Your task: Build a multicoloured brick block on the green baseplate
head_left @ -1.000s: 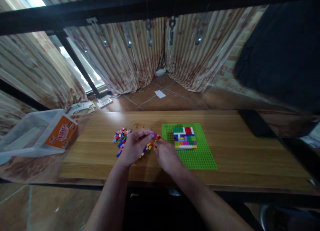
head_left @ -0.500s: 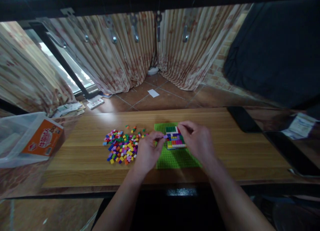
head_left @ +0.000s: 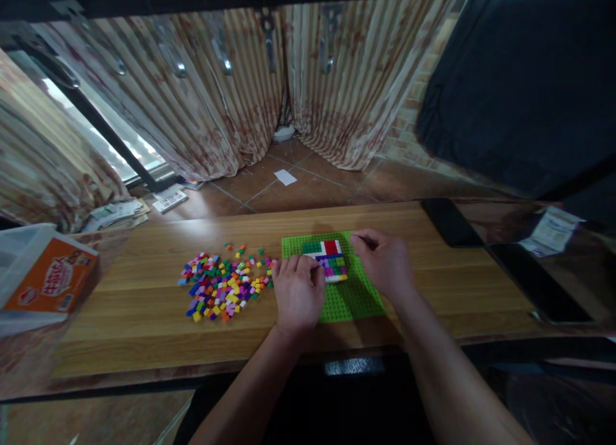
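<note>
A green studded baseplate (head_left: 356, 304) lies on the wooden table. On it stands a flat build of small colored bricks (head_left: 332, 262), with red, white, green, blue and purple parts showing. My left hand (head_left: 299, 294) is over the left side of this build, its fingers bent and touching it. Those fingers cover part of the build and hide whatever is between them. Just right of the build, above the baseplate, my right hand (head_left: 385, 265) has thumb and index finger pinched together. Anything in that pinch is too small to make out.
A pile of loose small bricks (head_left: 224, 288) spreads left of the baseplate. A clear plastic box with an orange label (head_left: 52, 278) is at the far left. Two dark flat objects lie to the right, one farther back (head_left: 452, 222) and one nearer (head_left: 541, 283).
My left hand has gone from pinching a small purple brick beside the build to bending over its left side. My right hand has drawn slightly away, uncovering a red patch. The view has shifted.
</note>
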A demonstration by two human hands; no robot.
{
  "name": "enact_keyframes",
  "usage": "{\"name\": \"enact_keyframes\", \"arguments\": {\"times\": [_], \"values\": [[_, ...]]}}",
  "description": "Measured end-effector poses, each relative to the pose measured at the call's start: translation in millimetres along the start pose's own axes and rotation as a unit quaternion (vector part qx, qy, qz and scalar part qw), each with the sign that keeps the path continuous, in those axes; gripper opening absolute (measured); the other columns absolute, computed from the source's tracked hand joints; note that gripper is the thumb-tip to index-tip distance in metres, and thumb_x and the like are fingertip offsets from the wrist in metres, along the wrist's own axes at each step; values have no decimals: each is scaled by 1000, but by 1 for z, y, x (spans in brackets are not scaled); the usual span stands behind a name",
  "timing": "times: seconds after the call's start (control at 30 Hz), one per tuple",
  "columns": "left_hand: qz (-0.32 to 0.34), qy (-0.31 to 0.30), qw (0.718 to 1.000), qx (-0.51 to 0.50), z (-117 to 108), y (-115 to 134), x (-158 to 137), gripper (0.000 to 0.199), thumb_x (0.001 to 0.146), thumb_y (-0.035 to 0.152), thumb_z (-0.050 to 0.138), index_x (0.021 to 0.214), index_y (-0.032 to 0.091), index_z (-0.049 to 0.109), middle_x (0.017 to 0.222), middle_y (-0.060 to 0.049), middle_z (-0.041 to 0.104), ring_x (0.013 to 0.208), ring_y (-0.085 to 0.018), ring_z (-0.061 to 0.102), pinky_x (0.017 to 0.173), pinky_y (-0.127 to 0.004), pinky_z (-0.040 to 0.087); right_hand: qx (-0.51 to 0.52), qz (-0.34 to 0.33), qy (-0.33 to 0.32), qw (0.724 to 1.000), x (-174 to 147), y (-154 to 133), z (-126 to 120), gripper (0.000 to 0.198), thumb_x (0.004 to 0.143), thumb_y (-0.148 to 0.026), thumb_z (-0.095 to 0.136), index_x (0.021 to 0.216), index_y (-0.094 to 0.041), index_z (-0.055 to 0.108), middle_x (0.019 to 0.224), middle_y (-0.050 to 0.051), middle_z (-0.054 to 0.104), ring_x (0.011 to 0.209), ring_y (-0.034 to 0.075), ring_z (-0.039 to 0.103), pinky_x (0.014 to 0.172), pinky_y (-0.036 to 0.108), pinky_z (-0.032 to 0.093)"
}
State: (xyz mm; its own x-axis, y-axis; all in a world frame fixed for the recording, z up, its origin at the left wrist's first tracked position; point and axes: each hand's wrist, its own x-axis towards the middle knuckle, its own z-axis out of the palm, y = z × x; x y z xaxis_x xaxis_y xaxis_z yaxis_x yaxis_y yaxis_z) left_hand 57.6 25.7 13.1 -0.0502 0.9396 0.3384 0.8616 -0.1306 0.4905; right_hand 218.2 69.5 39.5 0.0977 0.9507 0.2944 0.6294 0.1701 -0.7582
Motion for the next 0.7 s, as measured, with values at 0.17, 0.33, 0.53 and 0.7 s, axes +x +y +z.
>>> {"name": "enact_keyframes", "arguments": {"times": [0.17, 0.33, 0.53, 0.7], "values": [[11, -25, 999, 17, -3, 1, 1, 16, 88, 33, 57, 77, 23, 64, 84, -4, 69, 87, -24, 57, 94, -44, 33, -4, 0, -16, 1000, -2, 3, 0, 25, 84, -33, 52, 80, -18, 73, 72, 5, 72, 64, 17, 63, 65, 29, 45], [27, -30, 999, 27, -5, -1, 1, 19, 89, 37, 55, 81, 25, 67, 88, -4, 69, 88, -24, 56, 94, -45, 31, 0, 12, -46, 999, -5, 4, 2, 25, 85, -34, 53, 83, -18, 72, 76, 5, 73, 68, 18, 65, 69, 31, 47], [35, -31, 998, 33, -6, -2, 1, 15, 88, 28, 54, 83, 24, 67, 90, -4, 69, 88, -24, 56, 93, -44, 32, 28, 72, -58, 995, -7, 8, 19, 41, 83, -42, 57, 108, -12, 67, 97, 13, 72, 86, 23, 67, 80, 38, 50], [41, -15, 998, 40, -4, -2, 0, 15, 87, 23, 53, 83, 24, 67, 89, -3, 68, 87, -23, 56, 91, -42, 33, 20, 94, -83, 992, -12, 7, 38, 69, 77, -51, 62, 132, -11, 50, 116, 18, 65, 105, 28, 63, 94, 45, 47]]}}
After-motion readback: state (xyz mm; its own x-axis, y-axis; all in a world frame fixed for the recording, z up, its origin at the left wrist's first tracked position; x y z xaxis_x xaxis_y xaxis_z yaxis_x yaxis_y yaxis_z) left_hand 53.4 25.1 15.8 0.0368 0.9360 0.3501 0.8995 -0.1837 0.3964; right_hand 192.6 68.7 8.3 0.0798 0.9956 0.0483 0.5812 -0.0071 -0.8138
